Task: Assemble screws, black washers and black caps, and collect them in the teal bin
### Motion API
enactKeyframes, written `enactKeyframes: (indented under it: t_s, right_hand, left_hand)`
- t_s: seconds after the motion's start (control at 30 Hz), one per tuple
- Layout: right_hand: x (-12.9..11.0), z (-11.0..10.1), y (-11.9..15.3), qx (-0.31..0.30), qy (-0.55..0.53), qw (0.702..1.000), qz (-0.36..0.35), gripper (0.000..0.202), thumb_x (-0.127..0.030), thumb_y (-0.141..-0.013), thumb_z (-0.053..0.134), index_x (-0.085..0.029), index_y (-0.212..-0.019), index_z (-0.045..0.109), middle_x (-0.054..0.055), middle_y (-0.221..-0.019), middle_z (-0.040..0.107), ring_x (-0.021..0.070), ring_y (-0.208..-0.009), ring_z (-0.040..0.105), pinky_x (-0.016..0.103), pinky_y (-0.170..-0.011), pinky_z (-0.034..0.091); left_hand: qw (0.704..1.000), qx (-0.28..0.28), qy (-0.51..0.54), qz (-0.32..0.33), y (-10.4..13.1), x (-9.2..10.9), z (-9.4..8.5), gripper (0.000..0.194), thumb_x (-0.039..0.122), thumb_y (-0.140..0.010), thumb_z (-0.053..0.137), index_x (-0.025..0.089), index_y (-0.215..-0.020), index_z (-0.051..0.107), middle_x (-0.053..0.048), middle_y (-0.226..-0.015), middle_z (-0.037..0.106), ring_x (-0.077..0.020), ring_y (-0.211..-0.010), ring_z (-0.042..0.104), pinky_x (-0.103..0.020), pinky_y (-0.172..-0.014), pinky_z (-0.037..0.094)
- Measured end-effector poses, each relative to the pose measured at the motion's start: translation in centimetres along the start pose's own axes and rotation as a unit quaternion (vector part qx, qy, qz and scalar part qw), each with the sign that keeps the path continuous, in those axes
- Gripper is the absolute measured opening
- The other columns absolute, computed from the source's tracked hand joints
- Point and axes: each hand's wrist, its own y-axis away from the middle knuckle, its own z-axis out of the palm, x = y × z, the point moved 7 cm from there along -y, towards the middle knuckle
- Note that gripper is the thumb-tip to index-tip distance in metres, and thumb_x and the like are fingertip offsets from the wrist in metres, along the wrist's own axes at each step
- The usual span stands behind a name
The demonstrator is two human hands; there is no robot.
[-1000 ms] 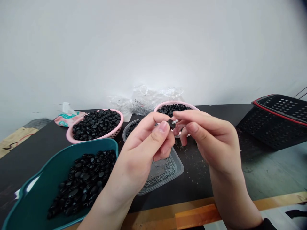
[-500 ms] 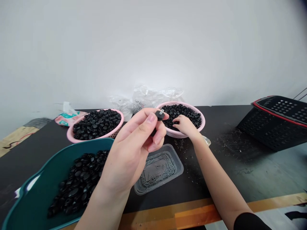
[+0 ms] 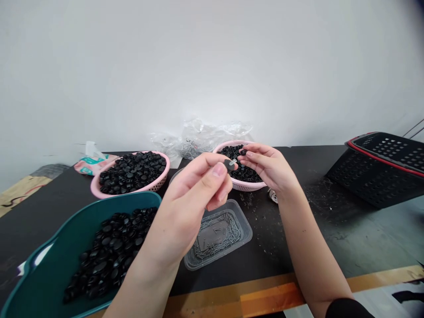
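Observation:
Between thumb and fingertips, my left hand [image 3: 190, 198] pinches a black round cap [image 3: 228, 165]. A small silvery piece [image 3: 233, 162], which looks like a spring, sticks out of the cap towards the right. My right hand [image 3: 273, 168] is closed on a small black ring-like part [image 3: 243, 152], held at its fingertips just above the right pink basket [image 3: 247, 187] of similar black parts. The two held parts are close but apart. Below my left hand sits a clear plastic box [image 3: 245, 234] with many thin metal pieces inside.
A teal bin [image 3: 49, 282] of glossy black caps stands at the near left. Behind it is another pink basket [image 3: 96, 187] of black parts, beside a tissue pack [image 3: 89, 164]. Clear plastic bags [image 3: 215, 130] lie by the wall. A black basket with red rim [image 3: 380, 176] stands right.
My right hand has risen out of the right pink basket with a black ring-like part and turned towards my left hand. My left hand has shifted slightly right, still pinching the cap.

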Motion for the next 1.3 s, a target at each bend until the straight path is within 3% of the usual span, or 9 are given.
enactKeyframes:
  t_s: [0.1,0.23,0.4,0.53,0.67,0.9,1.3]
  right_hand:
    - [-3.5,1.3,2.1,-0.015,-0.079,0.996,-0.026,0.018,-0.030,-0.075,0.086,-0.024,-0.090,0.079,0.001,-0.104,0.080,0.0132,-0.088,0.076,0.027,-0.087,0.064]
    - [-6.7,3.6,5.1,-0.111,-0.190,0.975,-0.022,0.019,-0.015,-0.080,0.085,-0.026,-0.095,0.083,-0.002,-0.097,0.080,0.0078,-0.082,0.075,0.015,-0.078,0.063]
    - [-8.3,5.1,7.5,-0.204,-0.224,0.953,-0.025,0.022,-0.009,-0.086,0.081,-0.025,-0.100,0.082,-0.002,-0.106,0.081,0.0087,-0.092,0.077,0.017,-0.087,0.064]
    - [-8.3,5.4,8.0,-0.209,-0.220,0.953,-0.017,0.021,-0.013,-0.086,0.083,-0.025,-0.103,0.084,-0.001,-0.101,0.083,0.0078,-0.084,0.077,0.014,-0.081,0.064]
    - [-8.3,5.5,8.2,-0.206,-0.207,0.956,-0.013,0.021,-0.015,-0.087,0.082,-0.027,-0.104,0.084,-0.002,-0.101,0.083,0.0072,-0.081,0.076,0.014,-0.080,0.063]
    - [-8.4,5.4,8.4,-0.188,-0.177,0.966,-0.020,0.025,-0.013,-0.087,0.082,-0.030,-0.105,0.084,-0.004,-0.105,0.083,0.0066,-0.089,0.077,0.010,-0.083,0.062]
    - [-8.3,5.4,8.4,-0.166,-0.161,0.973,-0.028,0.024,-0.015,-0.085,0.084,-0.030,-0.103,0.084,-0.004,-0.095,0.083,0.0067,-0.088,0.077,0.010,-0.084,0.062]
  left_hand:
    - [0.999,-0.021,-0.049,0.008,0.3,0.0,0.2,0.014,0.035,-0.101,0.064,0.022,-0.097,0.070,0.004,-0.067,0.046,-0.0064,-0.063,0.041,-0.014,-0.057,0.035]
    - [0.983,-0.019,-0.180,0.039,1.1,1.0,0.2,0.015,0.041,-0.101,0.063,0.027,-0.098,0.068,0.005,-0.071,0.051,-0.0054,-0.061,0.042,-0.012,-0.051,0.036]
    - [0.922,0.007,-0.368,0.121,2.6,3.0,0.7,0.007,0.031,-0.106,0.054,0.031,-0.103,0.061,0.007,-0.084,0.060,-0.0043,-0.062,0.051,-0.012,-0.050,0.040]
    - [0.863,0.006,-0.473,0.178,3.6,4.0,1.6,0.009,0.020,-0.105,0.053,0.029,-0.107,0.055,0.009,-0.083,0.060,-0.0025,-0.064,0.053,-0.009,-0.056,0.042]
    - [0.828,0.003,-0.523,0.200,3.9,4.2,2.2,0.012,0.015,-0.103,0.051,0.026,-0.107,0.052,0.008,-0.085,0.063,-0.0037,-0.068,0.057,-0.012,-0.059,0.044]
    - [0.831,0.008,-0.518,0.200,3.9,3.9,1.9,0.005,0.021,-0.105,0.052,0.025,-0.106,0.054,0.005,-0.083,0.063,-0.0071,-0.063,0.055,-0.021,-0.057,0.041]
    - [0.806,0.018,-0.553,0.210,4.0,3.6,2.0,0.007,0.022,-0.104,0.052,0.022,-0.100,0.057,0.003,-0.075,0.058,-0.0093,-0.057,0.048,-0.027,-0.054,0.034]
